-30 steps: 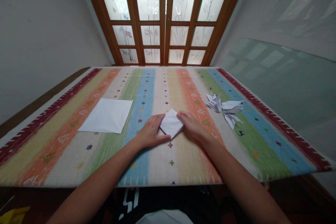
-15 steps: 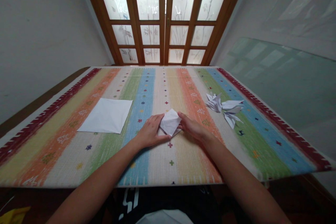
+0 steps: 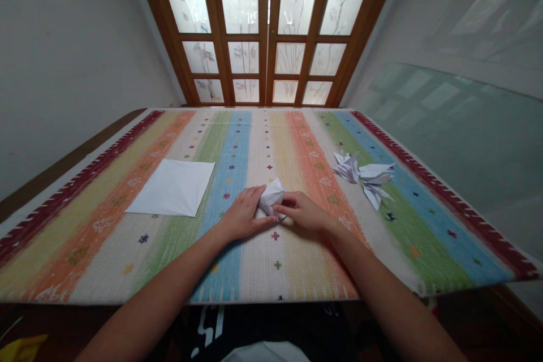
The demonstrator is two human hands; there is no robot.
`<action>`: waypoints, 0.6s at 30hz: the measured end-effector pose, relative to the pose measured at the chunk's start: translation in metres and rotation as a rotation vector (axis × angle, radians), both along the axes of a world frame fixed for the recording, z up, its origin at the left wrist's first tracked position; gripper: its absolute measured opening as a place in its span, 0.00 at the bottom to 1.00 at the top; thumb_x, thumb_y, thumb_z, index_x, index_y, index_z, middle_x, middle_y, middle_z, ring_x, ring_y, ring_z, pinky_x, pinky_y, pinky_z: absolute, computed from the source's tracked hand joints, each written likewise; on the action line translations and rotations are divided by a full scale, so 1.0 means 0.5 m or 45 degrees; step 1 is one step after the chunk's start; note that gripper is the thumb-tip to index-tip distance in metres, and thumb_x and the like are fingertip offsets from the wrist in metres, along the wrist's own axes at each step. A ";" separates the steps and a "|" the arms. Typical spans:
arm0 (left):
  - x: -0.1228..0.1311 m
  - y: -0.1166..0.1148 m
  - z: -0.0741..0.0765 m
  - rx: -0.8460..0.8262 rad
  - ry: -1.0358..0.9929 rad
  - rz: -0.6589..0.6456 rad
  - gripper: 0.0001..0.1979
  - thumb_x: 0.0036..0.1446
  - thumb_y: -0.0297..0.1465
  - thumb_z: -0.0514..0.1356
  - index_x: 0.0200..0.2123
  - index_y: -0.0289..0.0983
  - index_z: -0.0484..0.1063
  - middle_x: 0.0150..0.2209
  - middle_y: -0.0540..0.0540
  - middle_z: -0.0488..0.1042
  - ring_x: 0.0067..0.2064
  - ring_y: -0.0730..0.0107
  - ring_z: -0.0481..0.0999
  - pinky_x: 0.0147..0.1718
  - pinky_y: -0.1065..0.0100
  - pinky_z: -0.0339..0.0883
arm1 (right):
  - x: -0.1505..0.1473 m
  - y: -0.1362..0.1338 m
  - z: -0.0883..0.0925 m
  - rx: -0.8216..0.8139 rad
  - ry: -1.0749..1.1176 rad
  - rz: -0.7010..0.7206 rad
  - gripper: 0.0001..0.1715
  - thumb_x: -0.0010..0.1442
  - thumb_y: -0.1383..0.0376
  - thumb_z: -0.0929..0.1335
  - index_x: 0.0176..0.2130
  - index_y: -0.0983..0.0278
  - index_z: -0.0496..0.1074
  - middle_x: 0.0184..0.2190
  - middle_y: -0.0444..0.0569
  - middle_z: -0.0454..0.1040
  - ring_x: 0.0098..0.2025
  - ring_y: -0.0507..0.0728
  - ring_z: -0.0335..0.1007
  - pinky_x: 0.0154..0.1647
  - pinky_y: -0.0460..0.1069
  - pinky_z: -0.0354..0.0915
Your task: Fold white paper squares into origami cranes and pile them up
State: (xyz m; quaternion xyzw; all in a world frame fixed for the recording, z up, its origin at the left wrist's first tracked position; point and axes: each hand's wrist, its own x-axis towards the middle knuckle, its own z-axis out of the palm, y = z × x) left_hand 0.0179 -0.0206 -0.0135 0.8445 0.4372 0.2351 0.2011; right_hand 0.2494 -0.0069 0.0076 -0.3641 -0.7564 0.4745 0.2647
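Domestic room, as evidenced by a striped, motif-printed tablecloth and, at the far end, wooden doors with plant-patterned panes. Plain walls flank left and right. Greenish panel at right, possibly glass; reflections blur it.

Wooden double doors with frosted, plant-patterned panes fill the top center, between a plain pale left wall and right wall. A greenish, reflective panel stands at right. A striped, multicolored tablecloth spans the middle. Something yellow lies lower left.
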 end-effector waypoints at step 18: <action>0.011 -0.001 0.004 0.037 -0.069 0.083 0.31 0.67 0.46 0.64 0.66 0.39 0.65 0.62 0.34 0.73 0.64 0.46 0.73 0.65 0.41 0.66 | -0.013 -0.015 0.011 0.257 -0.054 -0.008 0.01 0.62 0.66 0.69 0.36 0.61 0.72 0.33 0.46 0.77 0.33 0.55 0.72 0.36 0.48 0.66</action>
